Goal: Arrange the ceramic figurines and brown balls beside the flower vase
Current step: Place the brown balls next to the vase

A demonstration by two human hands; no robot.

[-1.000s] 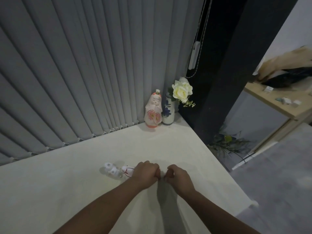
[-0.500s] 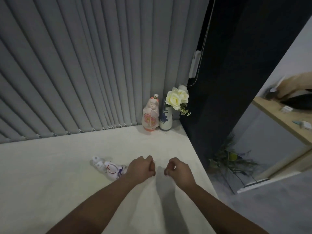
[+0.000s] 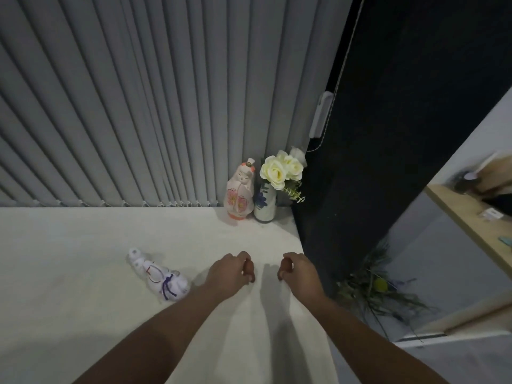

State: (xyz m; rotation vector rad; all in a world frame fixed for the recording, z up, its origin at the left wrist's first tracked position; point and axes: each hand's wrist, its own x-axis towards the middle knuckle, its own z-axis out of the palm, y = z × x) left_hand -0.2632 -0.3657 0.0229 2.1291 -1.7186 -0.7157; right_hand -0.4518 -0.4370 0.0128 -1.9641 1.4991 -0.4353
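**A:** What do we have in front of us?

**B:** We are looking down at a pale cream bench (image 3: 83, 273) that runs up to a wall of grey vertical blinds (image 3: 138, 106). In the far right corner stands a white ceramic flower vase with a blue painted motif (image 3: 264, 207), holding cream-white artificial roses (image 3: 279, 170). Just beside it, on its left and nearly touching, a pink-and-white ceramic doll figurine in a flowered robe (image 3: 239, 194) stands upright.

**A:** And our hands?

**B:** Both reach forward over the bench, near its right edge. Our left hand (image 3: 228, 273) is curled into a loose fist, fingers (image 3: 248, 268) folded in against the thumb. Our right hand (image 3: 297, 273) is curled the same way, fingers drawn together. The two fists are apart, with a strip of bare bench between them. Whether either one encloses something, such as a brown ball, we cannot tell; the knuckles hide the palms.

**A:** Anything else on the bench?

**B:** Yes. A small white ceramic figurine with red lines and a purple cord (image 3: 158, 275) lies on its side, to the left of our left hand, near the wrist but not touching it. It is well apart from the vase and the doll, which stand beyond both hands.

**A:** And off the bench?

**B:** A dark wall panel (image 3: 401, 134) rises on the right.
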